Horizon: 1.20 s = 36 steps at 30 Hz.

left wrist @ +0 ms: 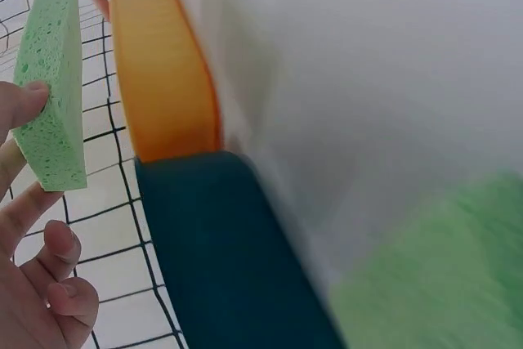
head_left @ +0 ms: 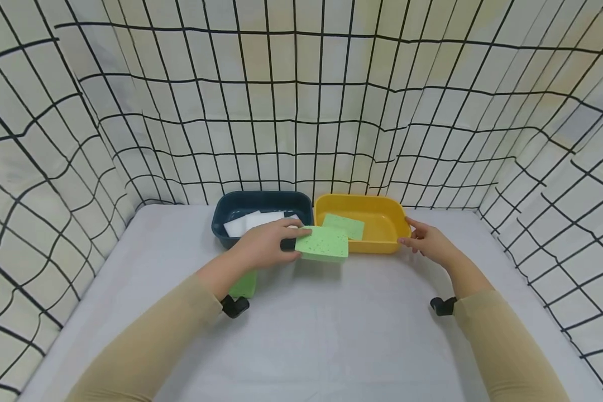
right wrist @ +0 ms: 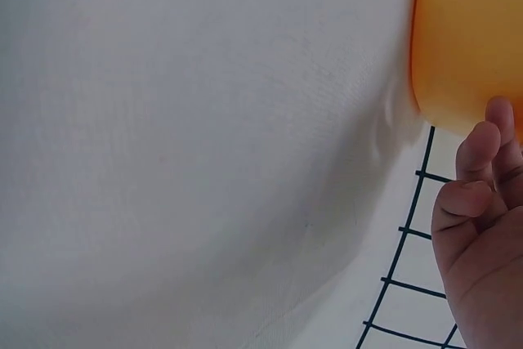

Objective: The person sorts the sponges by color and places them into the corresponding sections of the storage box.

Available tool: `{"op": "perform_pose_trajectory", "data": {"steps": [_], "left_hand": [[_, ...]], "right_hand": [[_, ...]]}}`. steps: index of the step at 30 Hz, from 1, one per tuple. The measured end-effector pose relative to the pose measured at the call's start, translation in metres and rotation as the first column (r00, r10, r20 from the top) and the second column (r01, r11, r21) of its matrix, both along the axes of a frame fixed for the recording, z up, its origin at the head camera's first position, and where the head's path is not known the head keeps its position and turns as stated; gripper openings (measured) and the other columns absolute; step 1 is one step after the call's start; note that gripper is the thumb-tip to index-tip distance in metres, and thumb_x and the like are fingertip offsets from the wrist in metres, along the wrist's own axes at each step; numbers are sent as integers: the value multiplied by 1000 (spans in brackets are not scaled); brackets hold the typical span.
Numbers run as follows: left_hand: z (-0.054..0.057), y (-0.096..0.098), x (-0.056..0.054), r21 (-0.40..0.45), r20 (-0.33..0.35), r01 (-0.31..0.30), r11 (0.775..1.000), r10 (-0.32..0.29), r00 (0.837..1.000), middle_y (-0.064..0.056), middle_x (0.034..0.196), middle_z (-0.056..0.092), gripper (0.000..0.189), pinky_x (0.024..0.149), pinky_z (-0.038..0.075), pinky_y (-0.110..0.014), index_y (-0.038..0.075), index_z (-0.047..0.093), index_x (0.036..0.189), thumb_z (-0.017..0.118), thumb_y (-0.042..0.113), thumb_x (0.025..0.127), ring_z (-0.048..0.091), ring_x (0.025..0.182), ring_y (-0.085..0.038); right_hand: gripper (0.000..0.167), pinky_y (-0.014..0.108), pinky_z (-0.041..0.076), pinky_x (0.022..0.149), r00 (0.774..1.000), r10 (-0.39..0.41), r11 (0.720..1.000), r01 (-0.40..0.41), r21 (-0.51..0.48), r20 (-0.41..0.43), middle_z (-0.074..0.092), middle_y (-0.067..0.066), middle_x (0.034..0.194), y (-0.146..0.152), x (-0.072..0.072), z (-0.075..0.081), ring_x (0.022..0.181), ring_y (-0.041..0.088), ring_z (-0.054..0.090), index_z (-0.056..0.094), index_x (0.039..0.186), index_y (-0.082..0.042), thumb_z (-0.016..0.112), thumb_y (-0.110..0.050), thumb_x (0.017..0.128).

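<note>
My left hand point(head_left: 268, 244) pinches a light green sponge point(head_left: 322, 243) between thumb and fingers, above the front edge of a yellow tub point(head_left: 379, 247). The left wrist view shows the same sponge point(left wrist: 53, 79) from its side, full of small pores. Another green sponge point(head_left: 354, 226) lies inside the yellow tub. At that tub's right end, my right hand point(head_left: 429, 243) grips the rim with thumb and fingers. Its curled fingers point(right wrist: 478, 149) are at the tub wall in the right wrist view.
A dark blue tub point(head_left: 220, 223) with several white pieces point(head_left: 263, 219) stands left of the yellow one, the two side by side. Under my left forearm lies a green sponge point(head_left: 244, 285) on the white table point(head_left: 331, 335). Black wire grid point(head_left: 306, 100) walls rise behind and on both sides.
</note>
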<state>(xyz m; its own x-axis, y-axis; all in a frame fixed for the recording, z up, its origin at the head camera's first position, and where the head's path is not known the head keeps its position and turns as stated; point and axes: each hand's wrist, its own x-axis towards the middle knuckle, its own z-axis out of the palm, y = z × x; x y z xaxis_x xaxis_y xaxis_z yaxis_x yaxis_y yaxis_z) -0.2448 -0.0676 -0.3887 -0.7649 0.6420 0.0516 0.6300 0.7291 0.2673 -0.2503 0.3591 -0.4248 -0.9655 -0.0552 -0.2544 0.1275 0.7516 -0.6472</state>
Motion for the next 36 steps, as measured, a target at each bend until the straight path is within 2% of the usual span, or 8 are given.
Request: {"op": "perform_pose_trajectory", "data": {"steps": [10,15,19,24,28,36], "left_hand": [[8,42,-22,81,40,-75,994,72,997,8,151,42,58,96,49,-43,40,48,146,65,50,92,49,129,-19],[5,59,-34,98,57,-93,991,87,995,7,151,43,59,101,46,-42,39,47,147,64,51,92,46,133,-20],[1,74,-42,90,71,-94,992,88,994,8,150,43,59,101,45,-43,40,46,147,64,51,92,46,133,-19],[0,92,-49,56,87,-79,995,74,993,7,150,44,57,101,45,-42,40,48,146,64,49,92,48,130,-19],[2,108,-54,-4,100,-60,998,60,993,3,153,42,56,104,43,-43,38,48,147,62,48,94,47,133,-21],[2,131,-63,-106,126,-66,992,79,989,4,154,41,55,108,39,-48,36,47,148,62,44,95,40,139,-20]], "right_hand": [[85,35,44,78,1000,1,1000,-1,-8,8,57,14,98,0,1,-1,86,29,53,20,160,-20,66,-48,94],[86,35,45,78,1000,9,1000,-9,-6,6,57,14,98,2,2,-1,86,28,53,19,160,-21,65,-49,94],[86,34,45,78,1000,1,1000,-1,0,12,57,14,99,5,2,0,87,29,53,19,160,-21,65,-49,94],[86,34,45,77,1000,9,1000,-9,2,17,57,14,99,6,3,0,86,28,53,18,160,-21,65,-50,94],[86,33,45,76,1000,10,1000,-10,8,12,58,14,98,7,2,0,86,28,53,19,160,-21,65,-50,93],[88,34,44,75,1000,12,1000,-12,-4,12,58,13,97,2,-1,1,86,30,53,19,160,-23,66,-53,92]]}}
